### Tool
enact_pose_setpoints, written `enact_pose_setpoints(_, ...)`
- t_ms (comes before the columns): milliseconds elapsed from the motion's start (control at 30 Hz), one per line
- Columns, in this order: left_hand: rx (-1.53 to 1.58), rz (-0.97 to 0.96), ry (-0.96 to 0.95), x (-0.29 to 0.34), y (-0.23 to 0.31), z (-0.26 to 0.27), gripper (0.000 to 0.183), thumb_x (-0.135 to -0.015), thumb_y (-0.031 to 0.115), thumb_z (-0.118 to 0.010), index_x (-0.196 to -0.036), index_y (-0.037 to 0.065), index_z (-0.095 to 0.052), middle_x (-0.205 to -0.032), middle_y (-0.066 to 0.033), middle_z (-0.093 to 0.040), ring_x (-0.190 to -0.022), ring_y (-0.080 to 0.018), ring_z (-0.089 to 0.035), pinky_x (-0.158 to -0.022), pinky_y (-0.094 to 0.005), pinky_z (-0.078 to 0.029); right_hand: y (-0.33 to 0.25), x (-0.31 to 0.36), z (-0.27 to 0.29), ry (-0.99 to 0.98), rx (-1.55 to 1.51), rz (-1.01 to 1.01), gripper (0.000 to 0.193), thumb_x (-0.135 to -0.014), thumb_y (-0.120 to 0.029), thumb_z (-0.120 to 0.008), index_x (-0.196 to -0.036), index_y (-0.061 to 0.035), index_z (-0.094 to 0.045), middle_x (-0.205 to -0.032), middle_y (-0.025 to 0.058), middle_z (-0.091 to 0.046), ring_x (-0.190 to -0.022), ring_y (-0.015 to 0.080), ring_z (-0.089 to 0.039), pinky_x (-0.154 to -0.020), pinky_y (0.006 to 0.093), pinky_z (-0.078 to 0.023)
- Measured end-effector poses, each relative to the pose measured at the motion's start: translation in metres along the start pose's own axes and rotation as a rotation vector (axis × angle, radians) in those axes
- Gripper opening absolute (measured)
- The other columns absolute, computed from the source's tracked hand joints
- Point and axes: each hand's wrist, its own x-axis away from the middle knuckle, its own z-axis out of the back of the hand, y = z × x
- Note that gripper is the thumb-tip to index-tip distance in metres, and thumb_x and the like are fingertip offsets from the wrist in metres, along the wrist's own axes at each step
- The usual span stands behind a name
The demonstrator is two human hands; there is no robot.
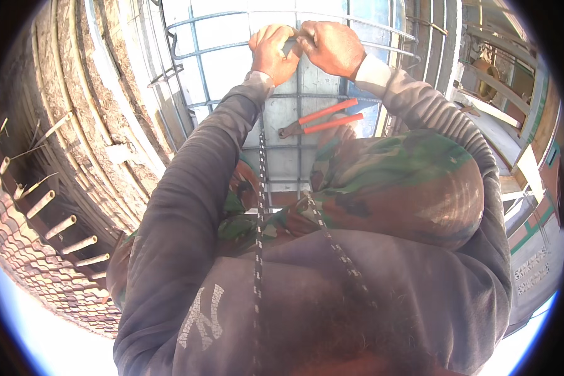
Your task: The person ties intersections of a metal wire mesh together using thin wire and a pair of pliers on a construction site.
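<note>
My left hand [274, 56] and my right hand [333, 50] meet at the far edge of the view, over a grid of steel reinforcing bars [299, 113]. Both have their fingers curled in and nearly touch each other. A small dark bit shows between them, but what they pinch is hidden by the fingers. Nearer to me, just below the right hand, a pair of pincers [323, 120] with orange-red handles rests on the grid, its handles spread and its jaws pointing left.
Pale panels [282, 160] lie under the bars. My bent knee [413, 188] in camouflage cloth is close by the pincers. Long rods [75, 113] run along the left, beside bamboo pole ends [61, 225] and roof tiles [25, 250]. Timber framing [495, 113] stands at right.
</note>
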Motion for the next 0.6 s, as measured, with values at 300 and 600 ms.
enact_pose_setpoints(300,0.083,0.072,0.026,0.002,0.001,0.001,0.016,-0.082,0.016,-0.076,-0.097,0.017,-0.07,-0.108,-0.0025,-0.065,-0.116,-0.0267,-0.055,-0.106,-0.0455,-0.029,0.021,-0.007,-0.01,0.077,0.309,0.039,0.024,-0.095,-0.028,-0.064,-0.095,-0.0049,-0.072,-0.085,0.0192,-0.069,-0.081,0.0408,-0.068,-0.076,0.0513,-0.054)
enact_pose_setpoints(600,-0.037,-0.026,0.035,0.001,-0.005,-0.001,0.027,-0.079,0.01,-0.07,-0.104,0.02,-0.069,-0.105,0.0012,-0.066,-0.111,-0.0264,-0.058,-0.099,-0.0423,-0.034,0.008,0.012,-0.026,-0.289,-1.499,-0.464,0.025,-0.103,-0.02,-0.058,-0.1,0.001,-0.071,-0.085,0.0042,-0.066,-0.074,0.0104,-0.057,-0.065,0.0259,-0.049)
